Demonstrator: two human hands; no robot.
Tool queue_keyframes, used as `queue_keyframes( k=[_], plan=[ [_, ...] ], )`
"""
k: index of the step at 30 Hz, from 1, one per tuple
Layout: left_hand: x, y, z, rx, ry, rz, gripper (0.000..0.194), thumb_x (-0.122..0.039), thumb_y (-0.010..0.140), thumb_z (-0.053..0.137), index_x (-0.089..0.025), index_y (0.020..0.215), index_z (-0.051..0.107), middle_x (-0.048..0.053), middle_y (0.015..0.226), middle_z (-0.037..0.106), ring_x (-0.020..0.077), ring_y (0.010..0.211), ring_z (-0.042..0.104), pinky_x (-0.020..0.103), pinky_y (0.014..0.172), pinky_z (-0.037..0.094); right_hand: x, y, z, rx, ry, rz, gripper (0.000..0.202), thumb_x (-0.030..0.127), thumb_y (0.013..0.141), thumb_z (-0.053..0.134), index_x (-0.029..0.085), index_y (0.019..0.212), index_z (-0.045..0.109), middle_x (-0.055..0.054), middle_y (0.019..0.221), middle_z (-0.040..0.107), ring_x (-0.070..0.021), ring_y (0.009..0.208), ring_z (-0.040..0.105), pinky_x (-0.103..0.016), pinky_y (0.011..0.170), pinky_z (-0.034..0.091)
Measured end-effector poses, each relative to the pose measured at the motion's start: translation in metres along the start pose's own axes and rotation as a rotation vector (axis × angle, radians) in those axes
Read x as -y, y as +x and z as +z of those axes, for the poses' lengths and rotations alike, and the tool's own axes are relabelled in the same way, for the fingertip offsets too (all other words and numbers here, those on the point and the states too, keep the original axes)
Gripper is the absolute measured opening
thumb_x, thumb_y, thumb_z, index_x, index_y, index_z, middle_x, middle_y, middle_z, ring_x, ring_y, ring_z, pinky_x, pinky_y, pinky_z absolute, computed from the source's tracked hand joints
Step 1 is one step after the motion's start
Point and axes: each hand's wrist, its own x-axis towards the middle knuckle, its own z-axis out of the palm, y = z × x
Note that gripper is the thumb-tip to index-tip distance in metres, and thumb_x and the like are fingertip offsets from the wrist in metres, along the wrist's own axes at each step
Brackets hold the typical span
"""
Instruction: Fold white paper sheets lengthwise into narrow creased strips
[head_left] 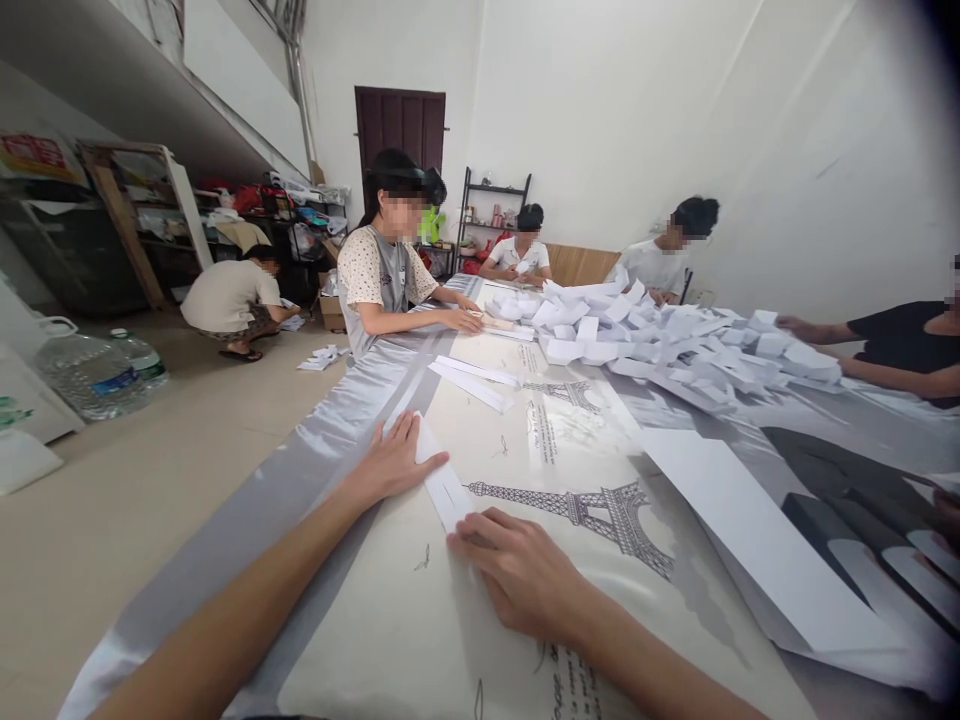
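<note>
Left hand [394, 462] flat, fingers spread, pressing far end of white paper strip [442, 487] on worktop [420, 620]. Right hand [517, 570] palm down, fingers loosely together, tips on strip's near end. Strip lies between hands, gripped by neither. Risk: glossy cloth under strip lets it slide, skewing fold. Heap of folded papers [660, 340] beyond right hand; large white sheet [750, 530] just right of it.

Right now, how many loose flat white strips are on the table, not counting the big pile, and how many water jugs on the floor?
Strip under both hands: 1
Strips lying farther up: 2
Water jugs: 2
Total: 5
</note>
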Motion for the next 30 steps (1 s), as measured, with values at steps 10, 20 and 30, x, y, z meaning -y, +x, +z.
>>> queue_keyframes(
  k=[10, 20, 30],
  plan=[
    [-0.004, 0.003, 0.003, -0.087, 0.058, 0.013, 0.075, -0.064, 0.098, 0.026, -0.014, 0.154, 0.032, 0.022, 0.162, 0.025, 0.0335, 0.152, 0.019, 0.063, 0.117, 0.014, 0.003, 0.001, 0.002, -0.079, 0.090, 0.002, 0.043, 0.000, 0.084, 0.047, 0.016, 0.121, 0.065, -0.008, 0.117, 0.065, -0.0221, 0.102, 0.056, -0.038, 0.090, 0.053],
    [0.033, 0.006, -0.013, 0.088, -0.043, 0.216, 0.076, -0.062, 0.100, 0.021, -0.016, 0.160, 0.021, 0.010, 0.167, 0.013, 0.0268, 0.155, 0.008, 0.053, 0.123, 0.008, -0.038, -0.016, -0.022, -0.276, 0.044, 0.332, 0.038, 0.028, 0.104, 0.043, 0.022, 0.140, 0.054, -0.010, 0.136, 0.064, -0.0228, 0.123, 0.061, -0.048, 0.104, 0.052],
    [0.022, 0.016, 0.007, -0.036, 0.002, 0.163, 0.072, -0.053, 0.101, 0.017, -0.009, 0.157, 0.027, 0.014, 0.165, 0.022, 0.0295, 0.154, 0.013, 0.060, 0.120, 0.007, -0.112, -0.153, -0.085, 0.268, -0.573, 1.220, 0.034, 0.028, 0.099, 0.039, 0.015, 0.081, 0.065, -0.018, 0.084, 0.069, -0.0355, 0.077, 0.069, -0.041, 0.062, 0.046]
  ],
)
